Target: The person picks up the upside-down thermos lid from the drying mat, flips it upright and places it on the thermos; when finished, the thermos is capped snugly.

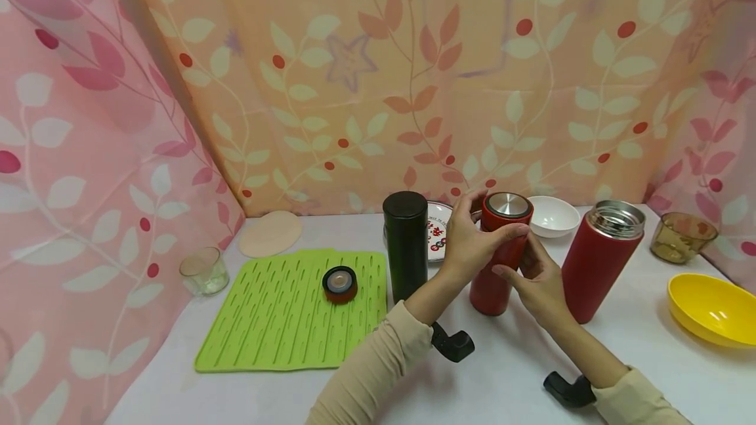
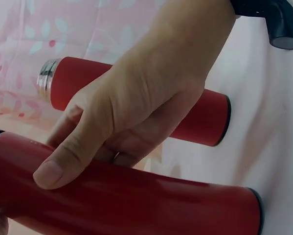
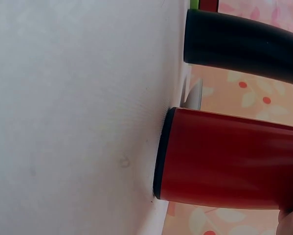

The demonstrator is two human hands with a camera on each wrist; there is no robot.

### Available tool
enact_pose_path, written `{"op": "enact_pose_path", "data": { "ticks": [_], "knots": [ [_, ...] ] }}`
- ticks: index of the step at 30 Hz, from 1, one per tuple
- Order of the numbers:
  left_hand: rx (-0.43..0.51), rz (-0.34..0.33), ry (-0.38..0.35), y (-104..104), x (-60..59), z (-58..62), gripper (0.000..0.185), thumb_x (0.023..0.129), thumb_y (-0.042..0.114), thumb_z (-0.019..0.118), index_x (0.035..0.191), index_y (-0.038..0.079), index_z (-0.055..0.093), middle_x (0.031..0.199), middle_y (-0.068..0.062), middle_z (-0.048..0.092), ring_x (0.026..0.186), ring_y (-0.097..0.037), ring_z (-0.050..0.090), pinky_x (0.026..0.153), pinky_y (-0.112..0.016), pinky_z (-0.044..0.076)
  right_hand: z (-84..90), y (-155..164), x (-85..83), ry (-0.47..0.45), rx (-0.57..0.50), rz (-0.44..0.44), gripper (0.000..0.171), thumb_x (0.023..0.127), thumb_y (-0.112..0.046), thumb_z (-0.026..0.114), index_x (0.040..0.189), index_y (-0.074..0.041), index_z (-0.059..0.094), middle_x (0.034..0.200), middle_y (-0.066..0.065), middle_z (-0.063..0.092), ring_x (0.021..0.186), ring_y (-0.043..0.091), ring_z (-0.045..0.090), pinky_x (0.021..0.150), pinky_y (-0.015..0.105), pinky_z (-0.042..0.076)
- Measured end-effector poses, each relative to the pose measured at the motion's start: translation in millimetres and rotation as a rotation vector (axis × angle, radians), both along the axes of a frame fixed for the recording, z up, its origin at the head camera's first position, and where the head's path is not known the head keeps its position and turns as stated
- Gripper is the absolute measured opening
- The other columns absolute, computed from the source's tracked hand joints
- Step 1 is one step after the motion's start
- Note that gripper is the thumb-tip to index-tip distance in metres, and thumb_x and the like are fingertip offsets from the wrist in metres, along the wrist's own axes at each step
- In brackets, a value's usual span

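A red thermos (image 1: 491, 294) with a steel-topped lid (image 1: 508, 204) stands upright on the table between both hands. My left hand (image 1: 475, 241) grips it at the top, thumb across the front just below the lid and fingers behind. Lower down, my right hand (image 1: 540, 281) holds the body; the left wrist view shows its thumb (image 2: 56, 169) lying along the red side. Just right of that hand is a wider red thermos (image 1: 596, 274), without a lid, its steel neck exposed. To the left stands a black thermos (image 1: 405, 248), partly behind the left forearm.
A dark red round lid (image 1: 339, 284) lies on a green ribbed mat (image 1: 277, 320). Around the edges are a clear glass (image 1: 205, 272), a beige disc (image 1: 270, 233), a printed plate (image 1: 436, 231), a white bowl (image 1: 554, 216), an amber glass (image 1: 682, 238) and a yellow bowl (image 1: 711, 310).
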State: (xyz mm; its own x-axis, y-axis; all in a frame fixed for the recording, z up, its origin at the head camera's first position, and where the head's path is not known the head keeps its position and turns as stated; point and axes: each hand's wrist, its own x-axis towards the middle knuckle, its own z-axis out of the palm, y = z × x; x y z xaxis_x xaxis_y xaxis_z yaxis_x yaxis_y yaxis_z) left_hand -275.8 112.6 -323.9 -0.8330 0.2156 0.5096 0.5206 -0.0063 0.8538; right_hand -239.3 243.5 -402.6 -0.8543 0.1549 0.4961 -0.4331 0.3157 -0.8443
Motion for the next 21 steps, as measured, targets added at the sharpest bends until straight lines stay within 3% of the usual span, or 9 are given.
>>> {"op": "enact_pose_path", "data": {
  "ticks": [2, 5, 9, 16, 21],
  "knots": [
    [-0.010, 0.028, -0.002, 1.5, 0.9, -0.1, 0.070, 0.069, 0.026, 0.081, 0.127, 0.012, 0.045, 0.120, 0.002, 0.052, 0.103, -0.002, 0.054, 0.088, -0.014, 0.046, -0.1, -0.3, 0.1, 0.002, -0.004, 0.002, 0.082, 0.081, -0.005, 0.068, 0.146, -0.029, 0.024, 0.141, 0.003, 0.044, 0.114, -0.010, 0.047, 0.089, 0.005, 0.039],
    [0.028, 0.013, -0.031, 1.1, 0.8, -0.5, 0.067, 0.069, 0.023, 0.082, 0.123, 0.012, 0.045, 0.117, 0.003, 0.054, 0.102, -0.002, 0.057, 0.086, -0.015, 0.047, 0.3, -0.3, -0.4, 0.013, -0.010, 0.009, 0.082, 0.080, -0.004, 0.068, 0.146, -0.029, 0.024, 0.140, 0.001, 0.045, 0.113, -0.010, 0.047, 0.089, 0.004, 0.040],
    [0.098, -0.061, -0.057, -3.0, -2.1, -1.0, 0.057, 0.071, 0.015, 0.079, 0.118, 0.010, 0.048, 0.115, -0.001, 0.059, 0.103, -0.003, 0.059, 0.089, -0.017, 0.047, 0.8, 0.0, -0.5, 0.017, -0.009, 0.014, 0.083, 0.080, -0.003, 0.068, 0.146, -0.028, 0.023, 0.139, 0.000, 0.045, 0.114, -0.010, 0.047, 0.090, 0.004, 0.039],
    [0.121, -0.168, 0.019, -7.9, -4.2, -2.9, 0.049, 0.081, 0.007, 0.069, 0.125, 0.001, 0.050, 0.121, -0.013, 0.055, 0.112, -0.012, 0.057, 0.096, -0.018, 0.043, 0.2, -0.6, -0.4, -0.001, -0.010, 0.007, 0.083, 0.081, -0.005, 0.068, 0.146, -0.027, 0.023, 0.139, 0.004, 0.045, 0.114, -0.010, 0.046, 0.090, 0.004, 0.039],
    [0.103, -0.125, 0.004, -6.2, -1.4, -1.3, 0.047, 0.083, 0.012, 0.068, 0.127, 0.005, 0.052, 0.117, -0.005, 0.048, 0.112, -0.007, 0.052, 0.099, -0.018, 0.040, -0.1, -0.8, -0.6, -0.001, -0.004, 0.002, 0.083, 0.081, -0.004, 0.068, 0.146, -0.027, 0.022, 0.140, 0.008, 0.044, 0.114, -0.010, 0.046, 0.090, 0.004, 0.039]
  ]
}}
